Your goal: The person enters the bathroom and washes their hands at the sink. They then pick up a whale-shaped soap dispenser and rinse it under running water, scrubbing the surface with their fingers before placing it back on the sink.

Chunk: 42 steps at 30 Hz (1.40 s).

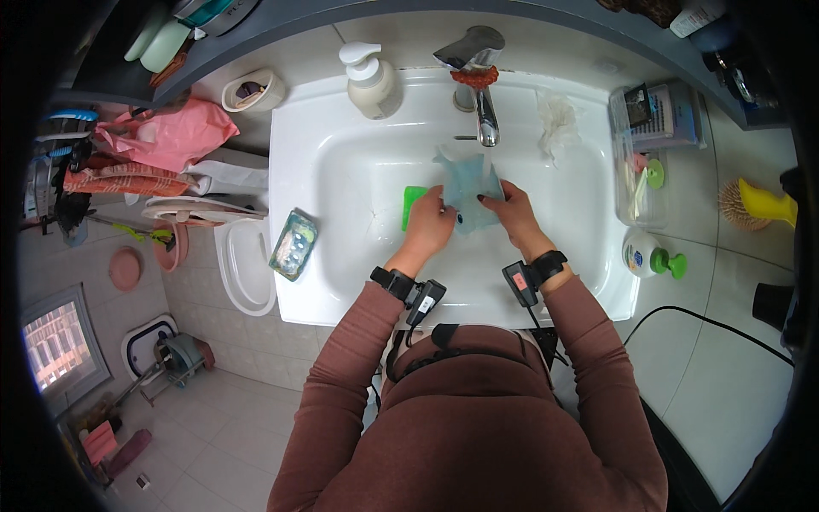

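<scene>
A thin, pale blue piece of wet fabric or mesh is spread between my two hands over the basin of the white sink. My left hand pinches its left edge, and a small dark round spot shows beside the fingertips. On the opposite edge, my right hand grips the fabric between thumb and fingers. Directly above is the spout of the chrome faucet, with what looks like a thin stream of water falling onto the fabric. Partly hidden behind my left hand, a bright green block lies in the basin.
A pump bottle stands on the sink's back ledge. Crumpled whitish material clings at the back right. A soap dish rests on the left rim. Rightward are a clear plastic box, a green-capped bottle and a yellow-handled brush.
</scene>
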Motion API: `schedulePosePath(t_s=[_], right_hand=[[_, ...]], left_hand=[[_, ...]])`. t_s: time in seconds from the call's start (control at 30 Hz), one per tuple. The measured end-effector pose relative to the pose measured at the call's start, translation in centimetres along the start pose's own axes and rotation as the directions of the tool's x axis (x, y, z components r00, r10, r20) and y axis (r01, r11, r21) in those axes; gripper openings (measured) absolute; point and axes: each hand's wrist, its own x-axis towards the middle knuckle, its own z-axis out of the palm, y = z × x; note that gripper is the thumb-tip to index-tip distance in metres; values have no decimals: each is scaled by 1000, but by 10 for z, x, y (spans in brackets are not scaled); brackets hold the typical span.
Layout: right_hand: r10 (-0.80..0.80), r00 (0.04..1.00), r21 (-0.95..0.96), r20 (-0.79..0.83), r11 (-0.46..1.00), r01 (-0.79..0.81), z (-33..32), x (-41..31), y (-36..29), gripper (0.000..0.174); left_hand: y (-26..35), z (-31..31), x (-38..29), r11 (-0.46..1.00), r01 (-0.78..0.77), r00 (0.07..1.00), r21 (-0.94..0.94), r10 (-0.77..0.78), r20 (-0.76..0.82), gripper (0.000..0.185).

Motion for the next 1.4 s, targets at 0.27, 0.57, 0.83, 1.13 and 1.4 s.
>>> schedulePosePath(t_s=[0.27,0.57,0.83,1.13,1.4], right_hand=[[132,911,533,391,774,-342,-9,-19,-20,70],[-351,935,-520,-60,810,271,5,-7,7,92],[-747,665,-820,-13,389,420,-43,26,-26,58],[-738,673,-920,-47,295,259,-120,91,-56,39],[-561,783,-485,269,623,614,-28,8,-22,24]], left_hand=[[-27,3,4,707,414,905,-573,-254,340,44],[3,17,25,552,421,902,-719,-172,396,34],[5,-4,10,484,474,881,-736,-261,395,23],[-3,5,22,480,498,867,-722,-291,405,11],[-4,5,34,576,455,887,-679,-224,405,9]])
